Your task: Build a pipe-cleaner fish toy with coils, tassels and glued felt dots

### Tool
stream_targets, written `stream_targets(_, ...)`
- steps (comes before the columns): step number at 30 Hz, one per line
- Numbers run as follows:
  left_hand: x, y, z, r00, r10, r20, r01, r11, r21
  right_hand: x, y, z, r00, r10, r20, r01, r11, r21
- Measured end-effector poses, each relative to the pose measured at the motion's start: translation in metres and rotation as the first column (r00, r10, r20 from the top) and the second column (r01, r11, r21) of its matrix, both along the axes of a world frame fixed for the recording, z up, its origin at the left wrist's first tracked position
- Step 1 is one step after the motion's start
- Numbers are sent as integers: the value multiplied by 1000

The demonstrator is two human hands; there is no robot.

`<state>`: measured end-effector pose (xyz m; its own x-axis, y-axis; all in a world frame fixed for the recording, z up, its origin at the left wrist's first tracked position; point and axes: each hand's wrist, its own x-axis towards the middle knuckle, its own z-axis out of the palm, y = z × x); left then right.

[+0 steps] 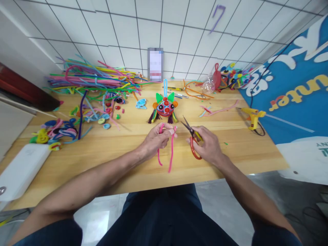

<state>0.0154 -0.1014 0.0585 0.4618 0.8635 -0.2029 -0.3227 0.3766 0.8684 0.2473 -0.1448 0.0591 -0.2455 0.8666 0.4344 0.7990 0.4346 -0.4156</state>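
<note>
Head camera, and the left hand point(160, 139) pinches pink pipe-cleaner strands point(171, 153) over the table point(133, 178), seemingly unfinished, the right hand point(208, 142) gripping scissors point(191, 131), blades parted, before an apparently assembled animal-face ornament point(165, 107).

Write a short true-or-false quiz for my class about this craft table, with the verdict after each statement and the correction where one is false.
1. The right hand holds scissors. True.
2. The left hand is empty. False: it holds fuzzy pink craft material.
3. A figure with green ears sits on the table beyond the hands. True.
4. A yellow glue gun is at the left end of the table. False: it is towards the right end.
5. The big bundle of coloured strips is on the left side. True.
6. The scissors are closed on the pink material. False: their blades stand open, apart from it.
</note>
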Motion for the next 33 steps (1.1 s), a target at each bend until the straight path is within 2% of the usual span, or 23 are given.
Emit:
stream_targets(3, 0, -2, 1, 1000, 7, 6, -7, 1000, -23, -7, -3, -2, 985, -28, 171, 1, 988, 154)
stream_targets(7, -1, -2, 2, 999, 0, 33, 2, 997, -74, -14, -7, -1, 951, -20, 308, -58, 969, 241)
stream_targets(16, -1, -3, 6, 999, -19, 47, 23, 996, -81, -16, -6, -3, 927, -50, 371, -23, 981, 190)
stream_targets(20, -1, -3, 5, 997, -21, 70, 32, 986, -166, -15, -6, -5, 922, -66, 382, -24, 974, 226)
stream_targets(26, -3, -2, 5, 984, -49, 173, 105, 938, -331, -13, -5, -9, 922, -94, 375, 6, 973, 229)
stream_targets(30, -1, -3, 4, 984, -53, 170, 103, 948, -302, -15, -4, -10, 918, -110, 382, 7, 966, 259)
stream_targets(33, 1, -6, 3, 995, 4, 103, 19, 976, -218, -18, -5, -10, 914, -118, 388, 20, 969, 248)
